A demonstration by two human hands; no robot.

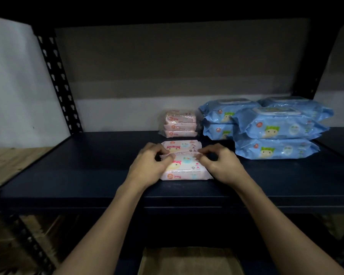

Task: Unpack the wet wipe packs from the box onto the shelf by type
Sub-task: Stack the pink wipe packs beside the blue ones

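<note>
A pink wet wipe pack (186,168) lies near the front of the dark shelf (87,175), with a second pink pack (182,146) just behind it. My left hand (152,161) grips the near pack's left end and my right hand (218,160) its right end, fingers curled on its far corners. Further back stands a wrapped bundle of small pink packs (180,124). To the right, blue wet wipe packs (274,133) are stacked in two piles, with another blue stack (220,120) behind.
The shelf's perforated black upright (58,84) rises at the left beside a white wall. A cardboard box (189,261) shows below the shelf's front edge. The left half of the shelf is bare dark board.
</note>
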